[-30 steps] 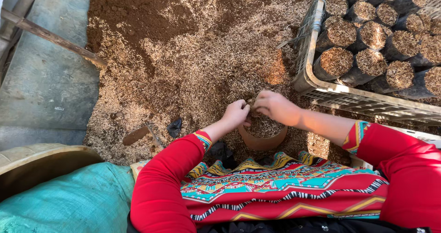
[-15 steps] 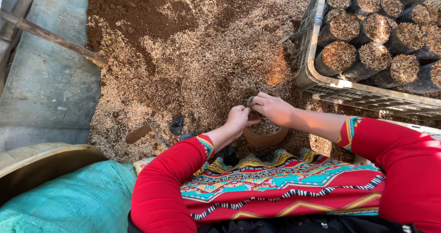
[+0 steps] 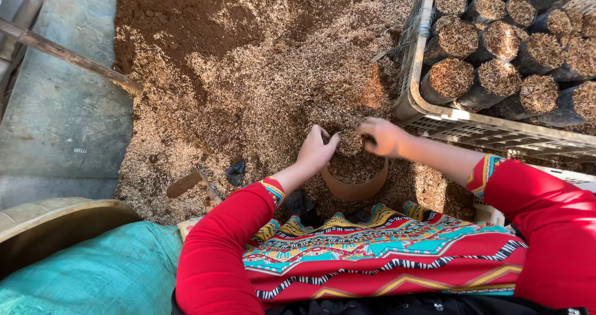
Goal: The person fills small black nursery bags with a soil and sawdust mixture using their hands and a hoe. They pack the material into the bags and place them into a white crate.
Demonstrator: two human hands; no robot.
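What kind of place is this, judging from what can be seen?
Probably a plant nursery's potting area. A large heap of soil and husk mix covers the ground, a plastic crate holds many filled black seedling bags, and both hands work at a brown pot.

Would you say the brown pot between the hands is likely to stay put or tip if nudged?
The brown pot looks brim-full of husk mix, so probably heavy for its size. It sits bedded in the loose pile, so likely hard to tip. Its thin wall may flex.
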